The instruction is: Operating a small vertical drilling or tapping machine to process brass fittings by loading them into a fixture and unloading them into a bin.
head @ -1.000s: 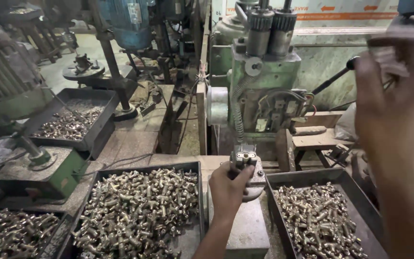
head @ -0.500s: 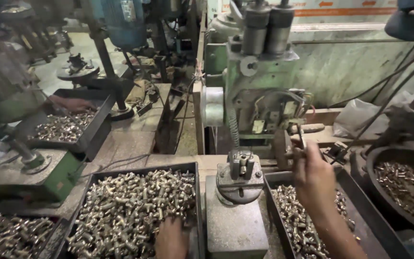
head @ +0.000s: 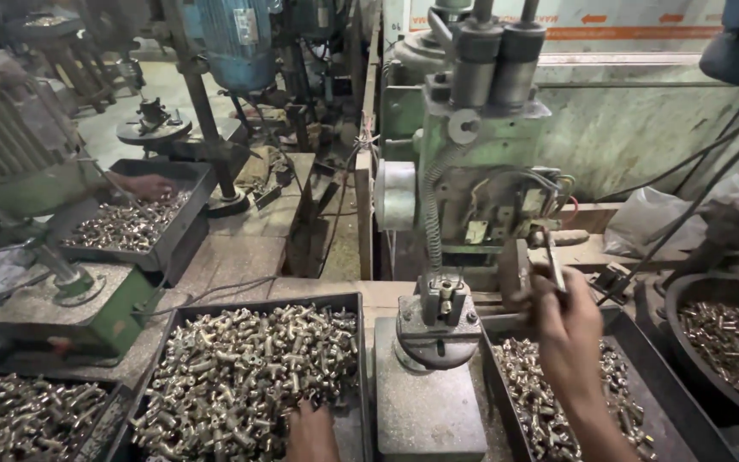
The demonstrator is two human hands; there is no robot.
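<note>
My right hand (head: pixel 564 321) is raised beside the green drilling machine (head: pixel 481 171), its fingers closed round a thin metal lever (head: pixel 555 265) at the machine's right side. My left hand (head: pixel 311 430) reaches down into the tray of brass fittings (head: pixel 245 376) at the lower left; only its back shows, so its grip is hidden. Between the hands, a brass fitting (head: pixel 446 295) sits clamped in the round fixture (head: pixel 438 329) under the spindle. A second tray of brass fittings (head: pixel 549 402) lies under my right forearm.
Another person's hand (head: pixel 149 185) rests in a tray of fittings (head: pixel 130 224) at the left by a neighbouring drill press (head: pixel 36 171). A dark round bowl of parts (head: pixel 733 342) stands at right. Cables (head: pixel 694 197) hang across the right side.
My left hand left the fixture and dropped into the left tray. My right hand came down from the upper right handle and closed on the thin lever beside the machine.
</note>
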